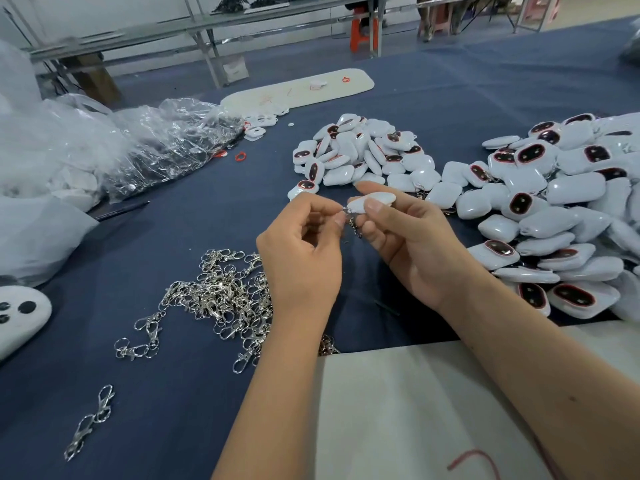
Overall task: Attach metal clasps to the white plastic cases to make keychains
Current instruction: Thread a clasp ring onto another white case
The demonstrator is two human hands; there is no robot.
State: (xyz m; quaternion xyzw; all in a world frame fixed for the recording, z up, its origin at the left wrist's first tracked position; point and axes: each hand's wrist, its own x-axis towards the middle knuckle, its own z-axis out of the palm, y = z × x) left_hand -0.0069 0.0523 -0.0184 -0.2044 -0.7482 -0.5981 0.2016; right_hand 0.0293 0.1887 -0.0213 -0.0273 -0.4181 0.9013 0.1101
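My right hand [412, 240] grips a white plastic case [375, 199] between thumb and fingers, above the blue cloth. A metal clasp [351, 220] hangs at the case's left end, and my left hand [301, 251] pinches its ring there. A tangled heap of loose silver clasps [221, 292] lies on the cloth to the left of my left forearm. Two linked clasps [91, 420] lie apart near the front left. One pile of white cases [360, 154] sits behind my hands, and a larger pile [561, 216] spreads at the right.
Crumpled clear plastic bags [138, 147] fill the back left. A white foam sheet [298, 88] lies at the back. A white board [415, 410] covers the table's front edge under my right forearm. A white part with dark holes [20, 317] sits at far left.
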